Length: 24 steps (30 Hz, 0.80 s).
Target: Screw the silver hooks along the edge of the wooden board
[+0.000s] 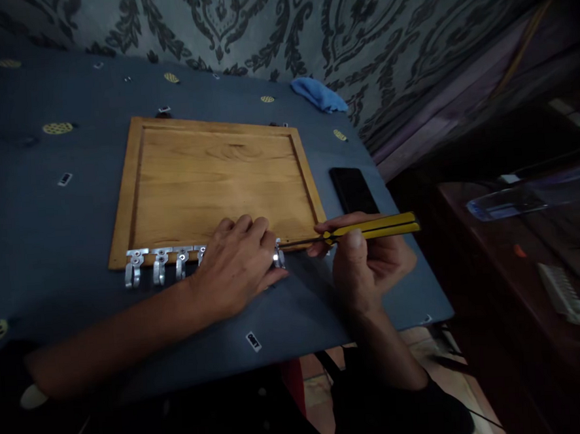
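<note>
A framed wooden board [223,182] lies on the blue-covered table, with a row of silver metal hooks [159,265] along its near edge. Over this edge my left hand [238,263] is curled, its fingers closed on the hook rail and its thumb below. It hides the middle hooks; one hook [279,257] shows just past its fingertips. In my right hand [366,261] a screwdriver [372,228] with a yellow and black handle is held almost level. Its thin shaft points left at that last hook; whether the tip sits in a screw, I cannot tell.
A black phone [354,190] lies right of the board. Behind it, a blue cloth [319,95] is bunched near the patterned wall [258,22]. Beyond the table's right edge stands a dark reddish surface [498,250] with a clear plastic item [529,192] on it.
</note>
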Motion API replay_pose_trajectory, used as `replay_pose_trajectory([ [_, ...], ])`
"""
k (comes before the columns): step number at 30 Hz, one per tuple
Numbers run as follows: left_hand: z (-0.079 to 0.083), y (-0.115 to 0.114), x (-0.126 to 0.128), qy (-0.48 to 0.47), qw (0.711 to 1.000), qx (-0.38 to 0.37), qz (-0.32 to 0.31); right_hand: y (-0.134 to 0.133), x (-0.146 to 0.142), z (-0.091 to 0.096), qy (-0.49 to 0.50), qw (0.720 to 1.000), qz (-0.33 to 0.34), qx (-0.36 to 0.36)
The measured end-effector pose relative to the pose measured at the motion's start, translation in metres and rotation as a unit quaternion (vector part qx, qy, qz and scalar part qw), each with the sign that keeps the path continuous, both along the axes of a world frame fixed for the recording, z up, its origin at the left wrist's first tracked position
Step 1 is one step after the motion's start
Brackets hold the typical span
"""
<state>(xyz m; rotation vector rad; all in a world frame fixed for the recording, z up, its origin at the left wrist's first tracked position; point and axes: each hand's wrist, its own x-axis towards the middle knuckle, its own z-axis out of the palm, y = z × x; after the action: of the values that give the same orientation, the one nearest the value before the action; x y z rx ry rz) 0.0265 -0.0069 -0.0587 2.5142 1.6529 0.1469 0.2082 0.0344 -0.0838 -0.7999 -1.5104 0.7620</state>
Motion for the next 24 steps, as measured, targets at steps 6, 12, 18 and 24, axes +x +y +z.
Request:
replay_pose_trajectory([
  [6,0.001,0.001,0.000,0.007,1.000,0.005,0.000,0.000,0.001,0.000,-0.019,1.000,0.024,-0.007],
  [12,0.002,0.001,0.000,0.015,1.000,0.019,-0.001,0.000,-0.001,0.003,-0.026,0.999,0.025,-0.014],
  [18,0.002,0.000,0.000,0.009,1.000,0.013,0.000,0.007,0.001,0.032,-0.098,0.984,0.094,-0.111],
  [24,0.004,0.000,0.000,0.009,1.000,-0.003,0.000,0.015,0.012,0.047,-0.139,0.960,0.187,-0.155],
])
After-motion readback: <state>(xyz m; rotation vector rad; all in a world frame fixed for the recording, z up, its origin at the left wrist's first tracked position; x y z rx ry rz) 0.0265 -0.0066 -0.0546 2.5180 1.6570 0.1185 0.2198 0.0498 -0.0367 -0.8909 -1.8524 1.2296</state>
